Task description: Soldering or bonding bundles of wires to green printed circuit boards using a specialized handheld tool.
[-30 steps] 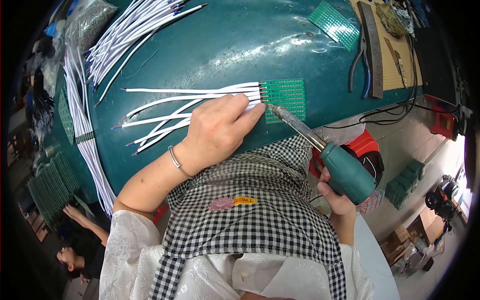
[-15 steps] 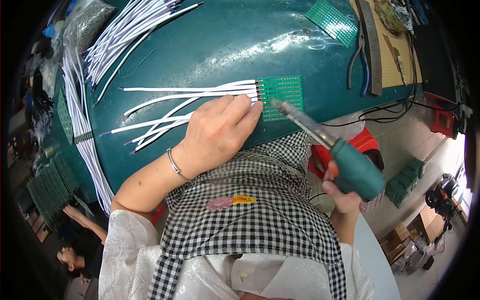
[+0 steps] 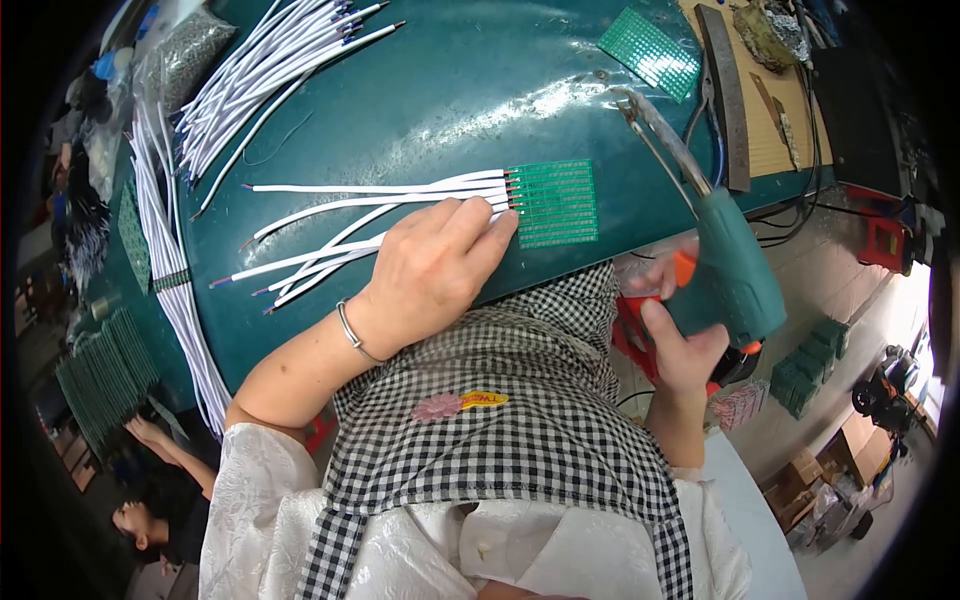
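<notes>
A green circuit board panel (image 3: 560,205) lies near the table's front edge, with several white cables (image 3: 345,188) running leftward from its left side. Stripped reddish wire ends meet the board's left edge. My left hand (image 3: 435,255) has its fingers closed over the lowest of these cables, right beside the board. In my right hand (image 3: 683,345) is a green soldering gun (image 3: 738,265) with an orange trigger. Its metal tip points up and away, to the right of the board and apart from it.
A heap of white cables (image 3: 265,90) and a tied bundle (image 3: 180,310) lie at the left. Toward the far right are another green board (image 3: 650,52), pliers (image 3: 708,95) and a dark metal bar (image 3: 725,100). Black cords (image 3: 800,215) hang at the right edge. A co-worker (image 3: 150,520) is at lower left.
The soldering gun's tip has come off the board's area and swung up and to the right with my right hand. My left hand keeps its hold on the cable.
</notes>
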A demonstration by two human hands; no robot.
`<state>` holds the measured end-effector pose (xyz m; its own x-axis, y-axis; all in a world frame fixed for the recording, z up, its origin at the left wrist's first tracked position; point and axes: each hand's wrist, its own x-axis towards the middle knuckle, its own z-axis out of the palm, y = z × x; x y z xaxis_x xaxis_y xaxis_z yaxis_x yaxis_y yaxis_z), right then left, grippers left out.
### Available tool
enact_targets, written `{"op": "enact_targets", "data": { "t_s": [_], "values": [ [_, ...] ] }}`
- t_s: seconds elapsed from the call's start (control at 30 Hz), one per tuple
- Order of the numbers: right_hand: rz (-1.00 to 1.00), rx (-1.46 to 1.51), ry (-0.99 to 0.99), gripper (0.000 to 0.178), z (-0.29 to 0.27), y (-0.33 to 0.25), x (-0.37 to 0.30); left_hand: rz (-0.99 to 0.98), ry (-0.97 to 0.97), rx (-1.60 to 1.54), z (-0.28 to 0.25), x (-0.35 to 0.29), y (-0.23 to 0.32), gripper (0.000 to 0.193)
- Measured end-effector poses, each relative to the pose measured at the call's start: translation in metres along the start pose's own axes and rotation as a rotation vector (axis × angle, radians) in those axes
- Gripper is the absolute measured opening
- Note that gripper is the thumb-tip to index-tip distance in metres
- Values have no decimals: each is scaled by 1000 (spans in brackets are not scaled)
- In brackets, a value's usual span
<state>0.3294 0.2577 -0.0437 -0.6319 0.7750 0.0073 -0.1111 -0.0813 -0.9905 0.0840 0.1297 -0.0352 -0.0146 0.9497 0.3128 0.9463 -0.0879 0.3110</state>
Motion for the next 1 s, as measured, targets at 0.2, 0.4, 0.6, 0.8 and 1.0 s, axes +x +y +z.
{"op": "enact_targets", "data": {
  "t_s": [0.2,0.4,0.6,0.8,1.0],
  "values": [
    [-158,-236,14,57,29,21,27,-50,157,-165,-1,-6,-3,34],
    [-94,-180,47,56,48,3,33,-18,308,-206,-10,-13,-3,21],
    [-106,-110,65,59,52,6,44,-80,233,-356,-19,-14,-15,16],
    [-90,-142,112,61,54,6,34,-198,320,25,-41,31,-101,19],
    [-146,-195,62,60,52,8,29,-328,277,256,-18,50,-168,12]
  ]
}}
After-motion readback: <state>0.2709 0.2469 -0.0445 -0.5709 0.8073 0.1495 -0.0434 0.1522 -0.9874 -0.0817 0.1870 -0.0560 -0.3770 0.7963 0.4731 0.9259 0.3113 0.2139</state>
